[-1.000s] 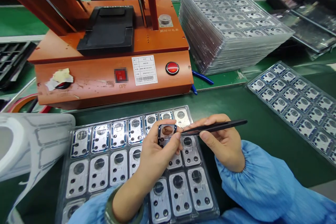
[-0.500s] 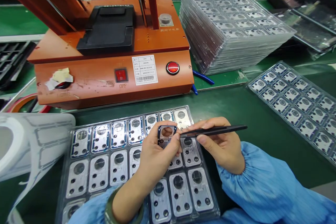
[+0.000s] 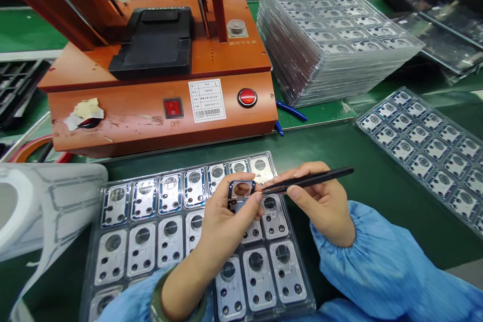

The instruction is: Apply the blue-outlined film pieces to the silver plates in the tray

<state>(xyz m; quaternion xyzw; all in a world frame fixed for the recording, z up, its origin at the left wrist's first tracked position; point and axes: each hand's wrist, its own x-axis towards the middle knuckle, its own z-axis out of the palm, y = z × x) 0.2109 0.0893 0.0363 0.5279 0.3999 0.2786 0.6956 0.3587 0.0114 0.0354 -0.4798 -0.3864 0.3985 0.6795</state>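
Note:
Between thumb and fingers, my left hand (image 3: 222,216) grips a small metal plate (image 3: 241,190) with a large round hole and a dark blue edge. Its lower part is covered by my thumb. My right hand (image 3: 320,201) pinches black tweezers (image 3: 309,180), held nearly level, with their tips at the right edge of the plate beside my left thumb. Whether the tips grip anything is too small to tell. Below both hands lies a clear plastic tray (image 3: 309,296) with rows of similar plates in its pockets; several in the back row show blue edges.
An orange machine (image 3: 151,133) with a red button stands behind the tray. At the back right rises a tall stack of filled clear trays (image 3: 302,60), with blue-handled pliers (image 3: 290,109) beside it. Another filled tray (image 3: 426,146) lies right. A white tape roll (image 3: 22,211) sits left.
My right hand and the tweezers' rear end have risen slightly, so the tweezers slant more. The plate in my left hand has shifted a little to the right.

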